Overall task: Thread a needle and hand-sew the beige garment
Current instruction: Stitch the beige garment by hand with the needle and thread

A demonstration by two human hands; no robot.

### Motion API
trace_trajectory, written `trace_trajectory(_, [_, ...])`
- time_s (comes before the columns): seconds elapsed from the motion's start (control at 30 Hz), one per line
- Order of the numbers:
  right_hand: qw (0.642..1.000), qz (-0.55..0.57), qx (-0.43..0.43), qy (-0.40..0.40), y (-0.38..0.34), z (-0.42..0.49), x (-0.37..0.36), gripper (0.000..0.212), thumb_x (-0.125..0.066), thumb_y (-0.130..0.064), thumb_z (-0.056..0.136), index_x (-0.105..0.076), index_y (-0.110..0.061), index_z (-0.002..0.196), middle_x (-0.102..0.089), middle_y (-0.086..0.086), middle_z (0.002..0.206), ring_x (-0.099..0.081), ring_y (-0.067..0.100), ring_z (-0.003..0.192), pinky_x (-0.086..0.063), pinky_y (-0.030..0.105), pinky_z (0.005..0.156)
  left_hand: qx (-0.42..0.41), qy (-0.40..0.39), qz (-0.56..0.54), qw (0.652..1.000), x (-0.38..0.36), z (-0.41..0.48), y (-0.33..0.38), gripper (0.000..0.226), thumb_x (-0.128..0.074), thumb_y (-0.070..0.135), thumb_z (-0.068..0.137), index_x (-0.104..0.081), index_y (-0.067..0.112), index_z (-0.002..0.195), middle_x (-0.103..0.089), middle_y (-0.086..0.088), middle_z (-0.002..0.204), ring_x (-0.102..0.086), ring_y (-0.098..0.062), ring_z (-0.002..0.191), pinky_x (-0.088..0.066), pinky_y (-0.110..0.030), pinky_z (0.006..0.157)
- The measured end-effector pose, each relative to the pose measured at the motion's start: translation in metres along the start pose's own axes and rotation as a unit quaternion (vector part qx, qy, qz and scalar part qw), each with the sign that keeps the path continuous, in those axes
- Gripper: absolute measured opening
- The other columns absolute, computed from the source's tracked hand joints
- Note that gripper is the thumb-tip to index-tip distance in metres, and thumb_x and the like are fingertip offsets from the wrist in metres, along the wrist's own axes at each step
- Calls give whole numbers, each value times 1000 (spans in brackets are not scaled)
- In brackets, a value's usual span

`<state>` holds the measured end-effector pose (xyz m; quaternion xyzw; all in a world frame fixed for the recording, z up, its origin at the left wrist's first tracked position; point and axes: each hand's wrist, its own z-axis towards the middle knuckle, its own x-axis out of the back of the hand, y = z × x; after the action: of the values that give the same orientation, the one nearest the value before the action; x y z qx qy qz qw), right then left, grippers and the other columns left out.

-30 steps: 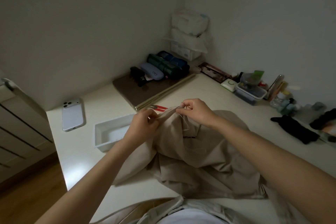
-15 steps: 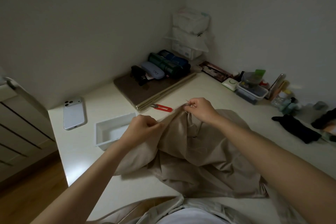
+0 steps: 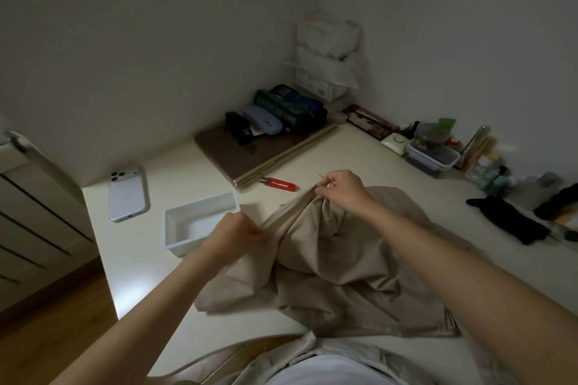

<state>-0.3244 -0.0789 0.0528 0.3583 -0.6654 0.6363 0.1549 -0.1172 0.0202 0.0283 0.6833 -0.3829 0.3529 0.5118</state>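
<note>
The beige garment [image 3: 337,266] lies bunched on the white desk [image 3: 137,262] in front of me. My left hand [image 3: 233,233] grips a raised fold of it at the left, fingers curled. My right hand [image 3: 341,192] pinches a thin needle [image 3: 322,179] at the top edge of the fabric, its tip pointing up and left. A pale thread [image 3: 330,216] trails from under that hand down across the cloth. The stretch of fabric between both hands is pulled taut.
Red thread snips [image 3: 278,183] lie just beyond the garment. A white tray [image 3: 200,222] sits left of my left hand, a phone [image 3: 127,194] further left. A brown board with cases [image 3: 266,141] is behind; small containers [image 3: 431,156] and dark cloth [image 3: 513,219] line the right wall.
My hands have drawn apart: the left moved down and left with its fold, the right moved right and away, pulling the needle out of the fabric edge.
</note>
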Motion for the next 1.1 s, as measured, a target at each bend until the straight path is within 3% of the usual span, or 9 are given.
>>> trace_trajectory(0.17, [1000, 19, 10, -7, -4, -4, -2, 13, -65, -16, 88, -66, -4, 94, -65, 11, 118, -55, 22, 119, -41, 26, 92, 16, 42, 168, 985, 10, 4, 3, 31, -43, 34, 99, -68, 17, 95, -67, -1, 95, -55, -18, 80, -37, -31, 85])
trace_trajectory(0.27, [999, 30, 23, 0, -8, -7, -1, 14, -65, -17, 89, -65, -4, 94, -66, 10, 116, -55, 20, 119, -42, 25, 91, 24, 62, 205, 977, 13, 7, 6, 28, -34, 16, 98, -58, 15, 113, -63, -6, 115, -56, -24, 104, -32, -36, 94])
trace_trajectory(0.37, [998, 39, 43, -2, -13, -11, 3, 11, -64, -18, 89, -64, -7, 89, -67, 3, 98, -59, 13, 105, -42, 23, 85, -1, 120, 88, 989, 13, 9, 17, 41, -39, 2, 91, -42, 11, 131, -51, -10, 132, -47, -26, 121, -31, -35, 101])
trace_trajectory(0.47, [997, 47, 58, -10, -15, -16, 6, 10, -64, -17, 90, -59, -12, 83, -45, -15, 64, -41, -5, 63, -37, 15, 65, -52, 154, -103, 981, 18, 9, 40, 37, -47, 18, 98, -41, 8, 133, -48, -9, 137, -44, -23, 125, -34, -31, 101])
trace_trajectory(0.57, [997, 53, 62, -17, -15, -19, 7, 9, -63, -16, 90, -58, -13, 83, -37, -16, 59, -31, -5, 55, -30, 8, 55, -66, 62, -204, 975, 15, 12, 58, 61, -56, 41, 92, -36, 12, 141, -48, -4, 137, -47, -13, 119, -37, -23, 94])
trace_trajectory(0.67, [996, 56, 64, -25, -18, -23, 7, 10, -64, -16, 89, -57, -15, 82, -38, -15, 57, -32, -5, 53, -30, 6, 45, -73, 28, -201, 977, 10, 18, 67, 67, -64, 37, 88, -35, 13, 143, -51, -4, 134, -48, -12, 115, -36, -18, 87])
trace_trajectory(0.87, [995, 56, 70, -33, -18, -23, 8, 8, -64, -16, 89, -58, -12, 85, -40, -15, 58, -38, -6, 48, -30, 4, 43, -74, 95, -186, 975, 6, 31, 65, 29, -66, 31, 87, -60, 13, 109, -60, 5, 93, -57, -13, 87, -39, -14, 63])
trace_trajectory(0.97, [995, 50, 76, -35, -18, -23, 9, 9, -63, -18, 90, -58, -12, 85, -40, -14, 57, -37, -4, 48, -31, 5, 43, -86, 111, -204, 969, 7, 33, 63, 12, -65, 26, 88, -61, 15, 89, -59, 7, 77, -55, -11, 73, -39, -14, 60])
trace_trajectory(1.1, [995, 46, 76, -34, -17, -20, 7, 8, -63, -17, 91, -59, -12, 87, -38, -16, 59, -33, -5, 52, -31, 4, 44, -91, 105, -239, 961, 6, 34, 61, 7, -55, 14, 95, -57, 12, 88, -54, 7, 75, -49, -8, 69, -39, -10, 58])
